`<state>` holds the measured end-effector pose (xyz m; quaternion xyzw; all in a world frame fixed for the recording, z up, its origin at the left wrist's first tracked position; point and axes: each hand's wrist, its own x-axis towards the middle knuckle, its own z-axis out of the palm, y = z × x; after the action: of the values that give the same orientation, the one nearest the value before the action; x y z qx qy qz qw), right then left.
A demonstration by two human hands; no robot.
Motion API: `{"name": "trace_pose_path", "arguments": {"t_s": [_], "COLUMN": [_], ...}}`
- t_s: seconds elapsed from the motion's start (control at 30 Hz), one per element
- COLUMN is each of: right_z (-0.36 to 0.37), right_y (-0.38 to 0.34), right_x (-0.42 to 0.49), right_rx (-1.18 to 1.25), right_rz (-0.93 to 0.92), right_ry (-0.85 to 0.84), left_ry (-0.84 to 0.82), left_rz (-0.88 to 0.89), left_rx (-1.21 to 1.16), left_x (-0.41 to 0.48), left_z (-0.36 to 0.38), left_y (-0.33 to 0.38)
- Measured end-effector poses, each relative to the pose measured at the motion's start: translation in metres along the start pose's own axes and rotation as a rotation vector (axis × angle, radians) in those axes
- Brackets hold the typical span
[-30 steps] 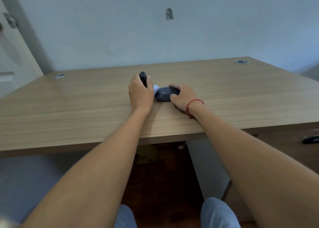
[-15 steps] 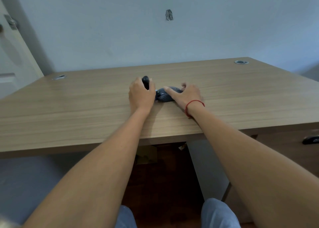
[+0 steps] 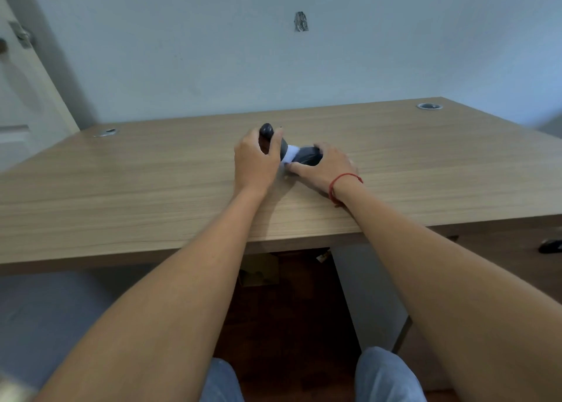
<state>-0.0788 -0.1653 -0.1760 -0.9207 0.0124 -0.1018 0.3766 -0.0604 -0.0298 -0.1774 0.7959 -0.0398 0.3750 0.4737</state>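
Left hand (image 3: pixel 254 161) wraps the upright dark grey rounded piece (image 3: pixel 267 131), right hand (image 3: pixel 327 166) clamps the dark grey rounded body (image 3: pixel 307 155) mid light wooden desk (image 3: pixel 152 188), white section (image 3: pixel 290 153) between: suggest pinning the body flat and working the piece in line, no twisting.

No readable text, label, brand or number appears anywhere in the scene, on any surface.

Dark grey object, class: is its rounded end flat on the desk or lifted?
Lifted: the rounded end pokes up above the left grip; the other end lies low on the desk under the right grip.
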Motion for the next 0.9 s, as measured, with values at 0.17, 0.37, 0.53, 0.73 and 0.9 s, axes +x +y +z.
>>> {"name": "trace_pose_path", "arguments": {"t_s": [0.17,0.37,0.53,0.73,0.9], "right_z": [0.001,0.004,0.002,0.003,0.007], "right_y": [-0.001,-0.001,0.003,0.005,0.004], "right_x": [-0.002,0.001,0.005,0.006,0.009], "right_rx": [-0.024,0.039,0.120,0.127,0.065], "right_rz": [-0.024,-0.042,-0.097,-0.053,-0.118], "right_ry": [-0.020,-0.016,-0.085,-0.077,-0.057], "left_ry": [-0.025,0.024,-0.021,0.027,-0.072], "left_rz": [-0.002,0.057,-0.030,0.035,0.052], "left_rx": [0.201,-0.007,0.124,-0.081,0.094], "left_x": [0.001,0.000,0.001,-0.003,-0.001], "left_z": [0.001,-0.001,-0.002,-0.002,0.002], "left_y": [-0.007,0.001,-0.005,0.006,-0.003]}}
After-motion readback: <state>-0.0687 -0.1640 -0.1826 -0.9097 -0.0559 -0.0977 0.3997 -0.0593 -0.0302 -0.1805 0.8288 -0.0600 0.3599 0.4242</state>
